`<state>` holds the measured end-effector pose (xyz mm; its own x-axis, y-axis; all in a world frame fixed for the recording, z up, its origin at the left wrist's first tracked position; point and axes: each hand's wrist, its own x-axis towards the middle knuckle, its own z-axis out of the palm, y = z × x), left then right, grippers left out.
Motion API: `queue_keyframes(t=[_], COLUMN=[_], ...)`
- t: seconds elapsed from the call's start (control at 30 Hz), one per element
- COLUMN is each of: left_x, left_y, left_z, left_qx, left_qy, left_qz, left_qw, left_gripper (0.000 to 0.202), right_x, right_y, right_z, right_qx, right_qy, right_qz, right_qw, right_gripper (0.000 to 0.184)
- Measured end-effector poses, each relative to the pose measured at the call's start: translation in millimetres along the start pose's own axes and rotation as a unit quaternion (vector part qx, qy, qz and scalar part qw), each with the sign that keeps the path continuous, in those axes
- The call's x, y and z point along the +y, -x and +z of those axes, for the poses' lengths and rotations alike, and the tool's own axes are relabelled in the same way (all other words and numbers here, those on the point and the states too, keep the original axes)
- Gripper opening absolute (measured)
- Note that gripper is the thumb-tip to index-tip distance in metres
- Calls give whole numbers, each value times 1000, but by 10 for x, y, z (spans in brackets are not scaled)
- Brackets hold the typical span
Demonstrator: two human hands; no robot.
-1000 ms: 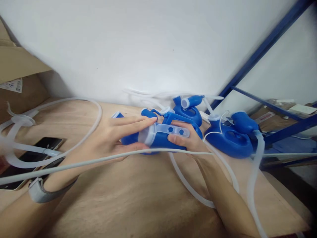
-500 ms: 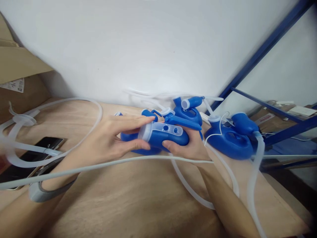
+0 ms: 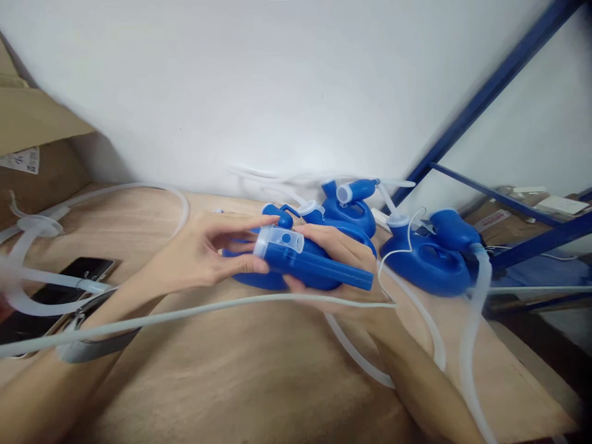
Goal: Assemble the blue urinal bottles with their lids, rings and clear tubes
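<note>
Between my hands, above the table, is a blue plastic urinal head [image 3: 319, 266] with a translucent cap [image 3: 263, 242] on its left end. My left hand [image 3: 197, 253] is closed on the cap, thumb at the front and a finger over the top. My right hand [image 3: 335, 243] wraps the blue body from behind and below. A flat blue handle-like arm points right along the near side, and a clear strip with a hole shows on top. Behind it sits a blue urinal bottle [image 3: 261, 280], partly hidden by my hands.
More blue urinal bottles [image 3: 423, 268] with clear hoses [image 3: 474, 345] stand right and behind. A pale cable [image 3: 194, 311] crosses in front of my wrists. On the left are a phone [image 3: 87, 271], coiled tubing [image 3: 39, 226] and a cardboard box [image 3: 46, 166]. A blue metal rack [image 3: 504, 209] borders the right.
The urinal head has been rotated about its length, bringing its flat arm from the far upper side to the near side. My right hand now reaches over the back of the body.
</note>
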<state>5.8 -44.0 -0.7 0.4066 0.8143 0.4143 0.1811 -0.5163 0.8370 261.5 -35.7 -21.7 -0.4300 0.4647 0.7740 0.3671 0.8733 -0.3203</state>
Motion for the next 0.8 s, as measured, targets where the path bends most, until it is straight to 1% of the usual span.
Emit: queue_keyframes(t=[0.07, 0.13, 0.2, 0.27, 0.33, 0.37, 0.4, 0.47, 0.53, 0.63, 0.7, 0.8], left_x=[-29, -62, -92, -113, -118, -113, -104, -80, -63, -84, -127, -182], left_y=[-5, -3, 5, 12, 11, 6, -2, -24, -48, -62, -58, -54], left_z=[-3, -15, -30, -27, 13, 48, 92, 188, 268, 322, 325, 317], left_qx=[-8, -14, -17, -31, -56, -58, -47, 7, 63, 115, 135, 149], left_qy=[-6, -36, -88, -138, -154, -147, -133, -101, -62, 2, 27, 35], left_qz=[14, 22, 27, 35, 40, 34, 20, -19, -67, -122, -126, -93], left_qw=[1000, 999, 996, 989, 986, 987, 990, 995, 994, 986, 983, 984], left_gripper=[55, 56, 58, 59, 57, 53, 50, 45, 42, 37, 35, 35], right_x=[60, 130, 205, 279, 346, 377, 404, 446, 464, 458, 453, 470], right_y=[26, 29, 12, -12, -27, -29, -27, -16, -3, 14, 25, 41], right_z=[30, 50, 72, 105, 157, 188, 220, 282, 333, 382, 401, 418], right_qx=[-10, -17, -35, -72, -98, -102, -99, -95, -112, -140, -142, -134], right_qy=[30, 33, 3, -45, -92, -112, -130, -159, -194, -261, -290, -270], right_qz=[-6, -11, -1, 25, 51, 61, 72, 103, 136, 165, 180, 199], right_qw=[999, 999, 999, 996, 990, 987, 984, 977, 965, 941, 929, 932], right_gripper=[58, 59, 59, 58, 60, 60, 61, 65, 66, 61, 56, 53])
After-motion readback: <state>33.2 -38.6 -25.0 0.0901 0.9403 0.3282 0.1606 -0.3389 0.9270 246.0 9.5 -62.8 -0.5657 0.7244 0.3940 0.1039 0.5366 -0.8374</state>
